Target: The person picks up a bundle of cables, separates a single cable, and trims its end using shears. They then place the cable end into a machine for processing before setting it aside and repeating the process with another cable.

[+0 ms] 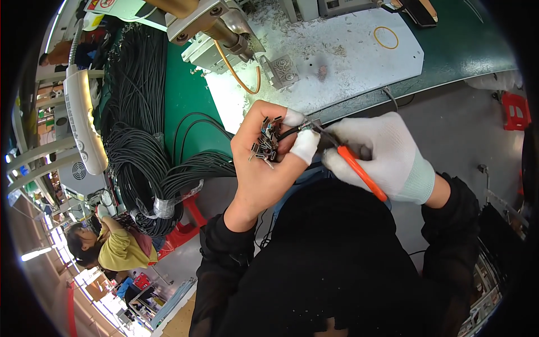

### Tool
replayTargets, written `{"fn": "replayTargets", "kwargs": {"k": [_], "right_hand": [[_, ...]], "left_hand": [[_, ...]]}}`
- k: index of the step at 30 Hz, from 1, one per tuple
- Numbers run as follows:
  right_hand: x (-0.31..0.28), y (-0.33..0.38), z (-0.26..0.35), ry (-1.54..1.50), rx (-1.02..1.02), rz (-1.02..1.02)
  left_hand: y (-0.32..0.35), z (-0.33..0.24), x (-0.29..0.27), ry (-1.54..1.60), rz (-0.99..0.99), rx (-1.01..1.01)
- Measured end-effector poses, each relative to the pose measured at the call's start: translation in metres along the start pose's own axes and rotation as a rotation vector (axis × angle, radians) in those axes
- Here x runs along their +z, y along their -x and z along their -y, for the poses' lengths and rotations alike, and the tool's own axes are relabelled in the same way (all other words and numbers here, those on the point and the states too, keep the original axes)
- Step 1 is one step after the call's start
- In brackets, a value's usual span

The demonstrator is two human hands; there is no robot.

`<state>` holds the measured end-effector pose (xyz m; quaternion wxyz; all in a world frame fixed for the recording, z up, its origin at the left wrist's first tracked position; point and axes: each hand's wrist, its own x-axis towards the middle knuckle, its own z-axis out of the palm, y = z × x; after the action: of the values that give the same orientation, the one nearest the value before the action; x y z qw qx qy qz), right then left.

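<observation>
Holding black cables in the curled left hand and, close to its thumb, an orange-handled tool in the closed right hand (gloved), possibly risking a pinch by slipping.

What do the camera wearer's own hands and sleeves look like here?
The left hand is ungloved, apart from white finger covers on two digits. The right hand wears a white glove with a pale green ribbed cuff. Both arms have long black sleeves.
</observation>
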<state>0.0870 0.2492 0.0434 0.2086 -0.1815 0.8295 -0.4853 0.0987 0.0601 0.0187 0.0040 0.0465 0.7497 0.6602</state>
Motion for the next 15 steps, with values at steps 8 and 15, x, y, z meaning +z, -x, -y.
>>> {"fn": "replayTargets", "kwargs": {"k": [8,15], "right_hand": [[0.02,0.004,-0.007,-0.314,0.081,-0.044],[0.02,0.002,-0.004,-0.285,0.101,-0.037]], "left_hand": [[0.001,0.001,0.005,-0.062,-0.084,0.155],[-0.003,0.005,-0.005,-0.061,0.044,0.105]]}}
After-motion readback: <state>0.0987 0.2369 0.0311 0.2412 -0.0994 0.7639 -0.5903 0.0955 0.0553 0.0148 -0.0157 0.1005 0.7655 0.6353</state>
